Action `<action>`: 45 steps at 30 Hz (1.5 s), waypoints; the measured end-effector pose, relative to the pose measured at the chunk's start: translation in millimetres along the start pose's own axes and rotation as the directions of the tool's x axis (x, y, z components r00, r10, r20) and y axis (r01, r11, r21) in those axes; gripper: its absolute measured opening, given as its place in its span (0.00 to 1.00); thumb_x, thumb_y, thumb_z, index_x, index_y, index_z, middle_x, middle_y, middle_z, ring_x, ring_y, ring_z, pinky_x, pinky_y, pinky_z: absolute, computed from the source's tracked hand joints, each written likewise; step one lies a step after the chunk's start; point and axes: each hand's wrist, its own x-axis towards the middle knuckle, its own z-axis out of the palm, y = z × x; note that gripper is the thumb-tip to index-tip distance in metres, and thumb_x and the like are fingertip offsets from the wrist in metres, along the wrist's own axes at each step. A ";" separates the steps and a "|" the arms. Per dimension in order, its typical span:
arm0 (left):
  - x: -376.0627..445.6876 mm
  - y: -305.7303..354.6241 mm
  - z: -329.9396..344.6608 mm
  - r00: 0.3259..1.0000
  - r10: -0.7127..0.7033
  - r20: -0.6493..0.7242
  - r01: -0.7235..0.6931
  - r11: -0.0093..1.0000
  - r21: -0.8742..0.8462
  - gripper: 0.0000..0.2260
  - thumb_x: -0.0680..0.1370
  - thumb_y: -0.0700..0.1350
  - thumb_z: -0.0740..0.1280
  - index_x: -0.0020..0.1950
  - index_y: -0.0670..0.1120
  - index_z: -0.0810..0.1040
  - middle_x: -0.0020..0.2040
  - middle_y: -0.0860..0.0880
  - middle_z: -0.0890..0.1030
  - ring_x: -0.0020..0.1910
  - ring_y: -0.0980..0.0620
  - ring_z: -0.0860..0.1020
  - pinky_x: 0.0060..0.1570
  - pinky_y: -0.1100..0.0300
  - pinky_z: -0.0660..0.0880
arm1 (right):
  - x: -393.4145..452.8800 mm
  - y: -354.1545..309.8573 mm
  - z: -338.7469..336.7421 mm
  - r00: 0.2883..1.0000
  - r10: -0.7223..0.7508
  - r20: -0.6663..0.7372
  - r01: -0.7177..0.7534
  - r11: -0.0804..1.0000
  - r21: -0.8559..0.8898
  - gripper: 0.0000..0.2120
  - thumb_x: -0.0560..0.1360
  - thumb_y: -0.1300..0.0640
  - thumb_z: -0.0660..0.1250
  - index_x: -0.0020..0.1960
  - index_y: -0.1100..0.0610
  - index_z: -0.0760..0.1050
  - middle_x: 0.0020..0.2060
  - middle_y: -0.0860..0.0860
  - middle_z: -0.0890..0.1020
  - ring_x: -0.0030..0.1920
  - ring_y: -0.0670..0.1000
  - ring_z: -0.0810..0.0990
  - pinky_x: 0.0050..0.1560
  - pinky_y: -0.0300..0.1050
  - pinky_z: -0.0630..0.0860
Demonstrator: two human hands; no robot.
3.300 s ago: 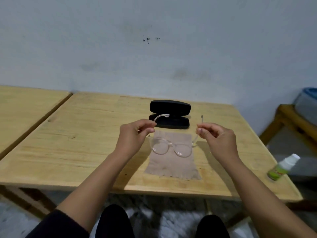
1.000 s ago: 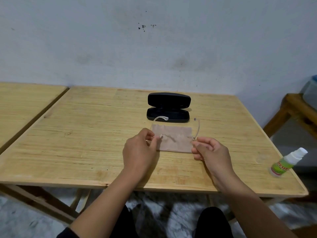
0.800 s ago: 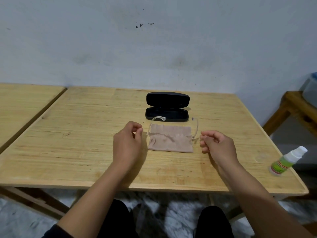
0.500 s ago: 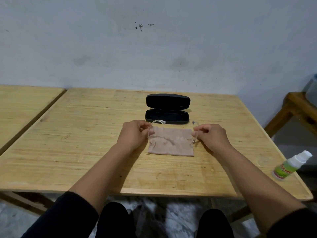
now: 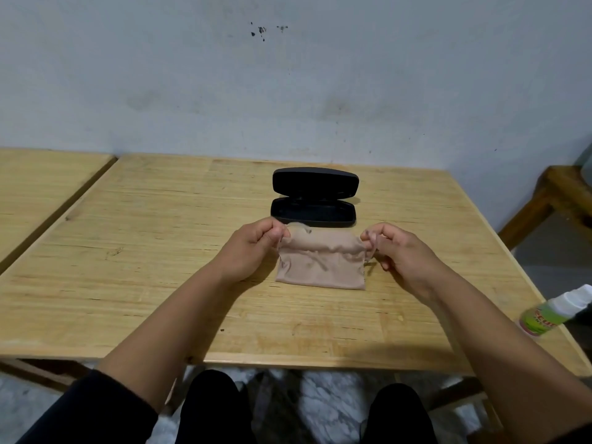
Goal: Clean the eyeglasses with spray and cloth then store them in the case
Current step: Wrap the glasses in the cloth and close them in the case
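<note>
Left hand (image 5: 248, 248): fingers curled, its grip pinching the left top corner of the cloth together with the clear left arm of the glasses.
Right hand (image 5: 403, 251): fingers curled, its grip pinching the right top corner of the cloth at the right arm of the glasses.
Cloth (image 5: 320, 267): beige, soft and thin, roughly rectangular, wrinkled along its top edge; its lower part lies flat on the counter, its top edge is held between the two hands.
Glasses (image 5: 299, 226): clear plastic frame, almost wholly covered by the cloth; only a curved arm tip shows at the cloth's upper left, and faint ridges press through the fabric. Whether the lenses touch the counter cannot be told.
Case (image 5: 314, 197): black, hard, oblong with rounded ends, lid standing open; at 12 o'clock from the cloth, just beside it, nothing seen inside.
Spray bottle (image 5: 544, 315): small, green label, white cap, tilted, at 4 o'clock from the cloth, well apart, at the counter's right edge.
Counter (image 5: 144, 251): pale wood with visible grain, square-edged.
Second counter (image 5: 38, 184): same wood, at 9 o'clock, a narrow gap between the two.
Wooden frame (image 5: 551, 200): at 3 o'clock, beyond the counter's right edge.
Wall (image 5: 288, 84): grey-white, scuffed, a few dark specks at 12 o'clock.
Sleeves (image 5: 96, 408): dark, pushed up the forearms.
Floor (image 5: 320, 395): mottled grey and white, seen between dark-clad knees.
</note>
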 end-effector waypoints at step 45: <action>-61.3 16.6 12.0 0.967 -0.067 -0.245 0.152 0.926 0.345 0.06 0.72 0.50 0.71 0.46 0.51 0.82 0.42 0.55 0.81 0.40 0.60 0.76 0.38 0.72 0.67 | -63.0 4.7 25.6 0.911 -0.163 -0.378 0.001 0.919 -0.393 0.04 0.71 0.58 0.71 0.46 0.53 0.81 0.39 0.49 0.81 0.37 0.43 0.75 0.36 0.29 0.68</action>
